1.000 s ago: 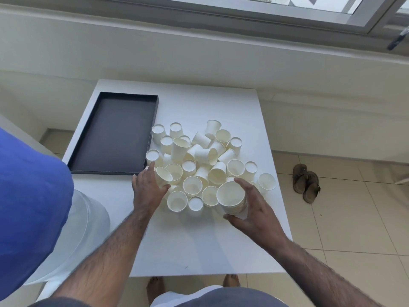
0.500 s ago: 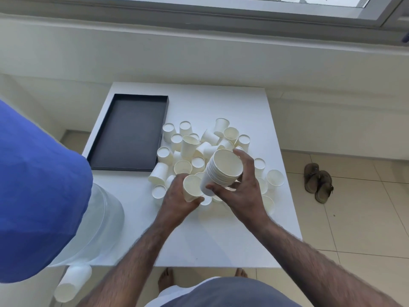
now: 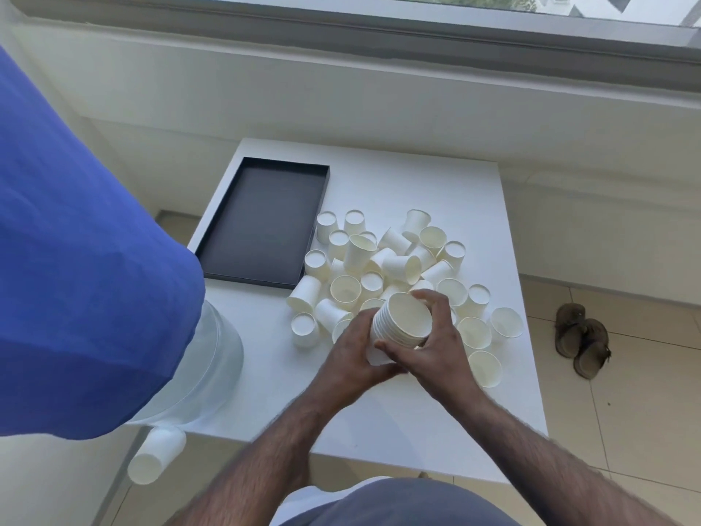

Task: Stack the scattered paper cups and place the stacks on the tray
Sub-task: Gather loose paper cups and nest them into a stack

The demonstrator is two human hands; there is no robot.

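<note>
Both hands gripped a stack of nested paper cups (image 3: 402, 323) at centre frame, above the white desk (image 3: 398, 404). The left hand (image 3: 354, 358) wrapped the stack's lower end; the right hand (image 3: 436, 345) curled around its upper rim, mouth tilted toward the camera. Loose paper cups (image 3: 379, 260) lay scattered, upright and tipped, behind the hands. The black tray (image 3: 265, 225) sat empty at the desk's upper left, just beside the pile.

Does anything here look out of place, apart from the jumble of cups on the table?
Yes: one paper cup lies on its side off the table, at lower left beside a clear plastic container, away from the pile. The black tray holds nothing yet.
</note>
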